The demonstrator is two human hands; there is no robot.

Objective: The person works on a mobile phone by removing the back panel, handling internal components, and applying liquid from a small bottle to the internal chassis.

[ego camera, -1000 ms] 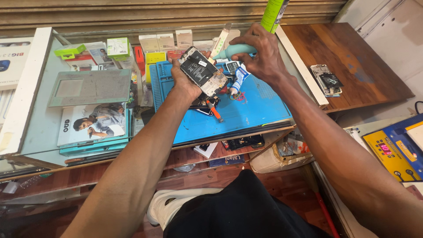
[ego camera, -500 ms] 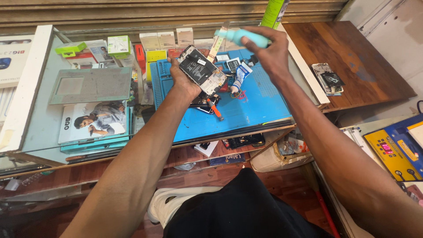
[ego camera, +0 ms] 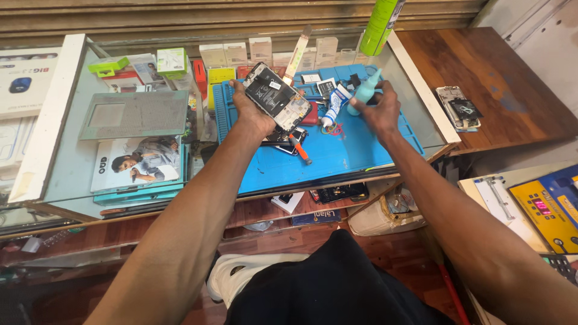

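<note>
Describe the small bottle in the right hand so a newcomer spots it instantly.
Start at the blue work mat on the glass counter. At its far right part, the right hand grips a small pale teal squeeze bottle with a pointed nozzle. The white tube just left of it lies on the mat, while the tall green can behind is bigger and brighter.

A glass-topped counter (ego camera: 72,174) with a pale wooden frame filled the middle of the view. At twelve o'clock a ribbed metal shutter (ego camera: 180,15) closed off the back. At two o'clock stood a dark wooden table (ego camera: 512,90). At six o'clock lay a reddish wooden floor (ego camera: 120,253). Light was even daylight.
</note>
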